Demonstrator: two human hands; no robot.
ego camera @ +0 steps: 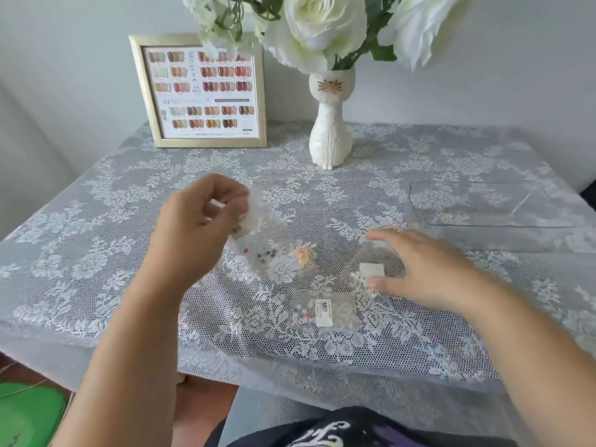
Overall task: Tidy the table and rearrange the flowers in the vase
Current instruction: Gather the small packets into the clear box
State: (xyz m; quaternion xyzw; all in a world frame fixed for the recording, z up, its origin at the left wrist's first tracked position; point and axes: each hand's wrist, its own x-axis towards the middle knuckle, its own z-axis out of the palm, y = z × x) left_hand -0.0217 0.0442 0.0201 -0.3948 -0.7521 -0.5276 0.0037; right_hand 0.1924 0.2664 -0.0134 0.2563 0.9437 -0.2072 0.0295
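Table (96,253) carries a grey-white lace cloth over its whole top, front edge draping toward the person. Flowers (322,24): white roses with green stems, blooms spreading across the top of the view, stems converging downward into the vase (329,137). Vase is a white cat figure, upright, long axis vertical, whiskered face turned toward the camera; stands at the back centre of the table, just right of a gold picture frame (198,91) that leans upright near the wall and shows a chart of nail colours. Clear flat tray (483,204) lies at the right rear, well apart from the vase. Left forearm enters from lower left, angled up and right; left hand (200,217) raised above the cloth, fingers curled, pinching a small clear packet (248,217) by its upper edge, the packet hanging downward, blurred. Right forearm enters from lower right; right hand (416,269) palm-down, low over the cloth, fingers extended and spread, thumb touching a small white square packet (372,271); grasp not evident. Between the hands lie more small clear packets: one with peach contents (303,256), one with a white label (324,312) nearer the front edge.
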